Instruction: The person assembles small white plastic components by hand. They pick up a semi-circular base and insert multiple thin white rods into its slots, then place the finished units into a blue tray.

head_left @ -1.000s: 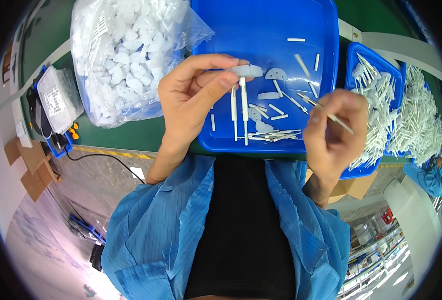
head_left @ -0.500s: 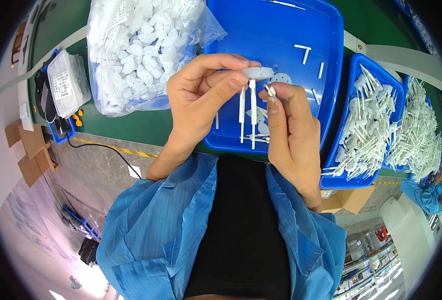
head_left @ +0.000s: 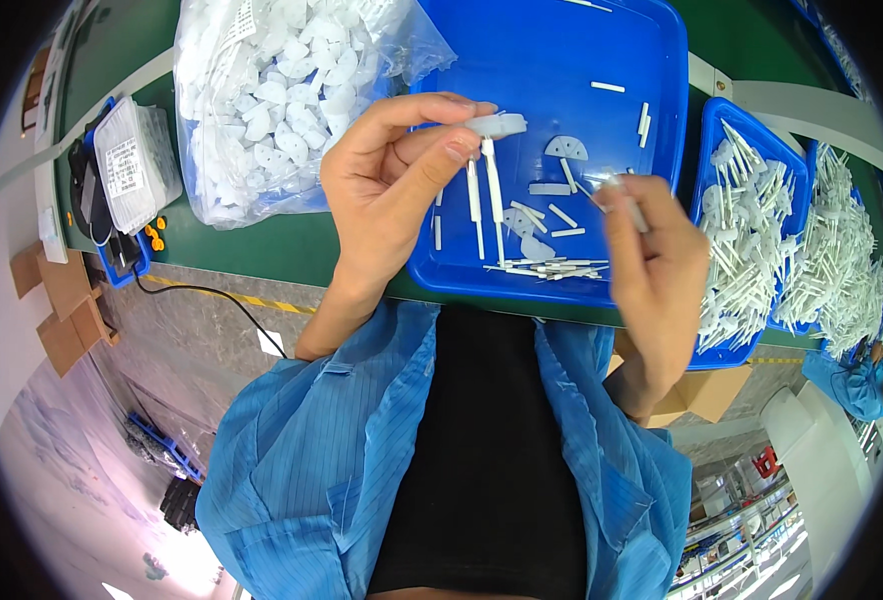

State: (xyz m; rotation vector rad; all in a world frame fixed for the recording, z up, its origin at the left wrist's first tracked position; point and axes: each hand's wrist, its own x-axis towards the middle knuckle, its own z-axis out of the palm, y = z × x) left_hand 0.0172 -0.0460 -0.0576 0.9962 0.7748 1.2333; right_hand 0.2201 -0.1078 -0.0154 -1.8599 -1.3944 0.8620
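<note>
My left hand [head_left: 387,180] pinches a white half-round plastic piece [head_left: 497,125] by its end, held above a blue tray [head_left: 632,60]. Two white rods [head_left: 494,190] hang down from the piece. My right hand [head_left: 657,260], over the tray's right side, is closed on small white rods [head_left: 638,216], smeared by motion at the fingertips. Below the hands lie a loose half-round piece [head_left: 567,149] with holes, and several thin rods [head_left: 552,268] near the tray's front edge.
A clear plastic bag [head_left: 282,120] full of white half-round pieces stands left of the tray. At right, a blue bin [head_left: 747,240] and a second heap of rod assemblies [head_left: 832,260] sit on the green table. A clear plastic box [head_left: 140,165] is at far left.
My right hand has moved right, away from the piece in my left hand. My left hand has shifted slightly left and up, still holding the half-round piece with its rods.
</note>
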